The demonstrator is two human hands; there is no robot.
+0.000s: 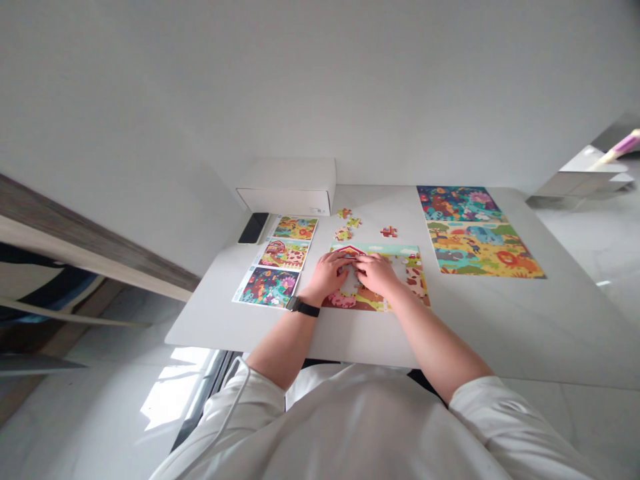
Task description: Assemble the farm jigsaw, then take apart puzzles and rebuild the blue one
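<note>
A partly assembled farm jigsaw puzzle [403, 252] lies on the table in front of me, with a red barn roof at the top, a pink pig at lower left and a spotted cow at right. Grey gaps show in its middle. My left hand [330, 272], with a black watch on the wrist, has its fingers bent onto the barn part. From the other side my right hand [376, 272] meets it, fingertips curled down at the same spot. Both hands' fingers are closed at a puzzle piece [350, 256], mostly covered by them. Beyond the puzzle lie loose pieces [343, 233] and a red piece [389, 231].
A picture sheet [270, 287] with three scenes lies left of the puzzle. Behind it are a phone [253, 228] and a white box [285, 199] against the wall. Two finished puzzles, a night scene [460, 203] and a safari scene [485, 248], lie at right.
</note>
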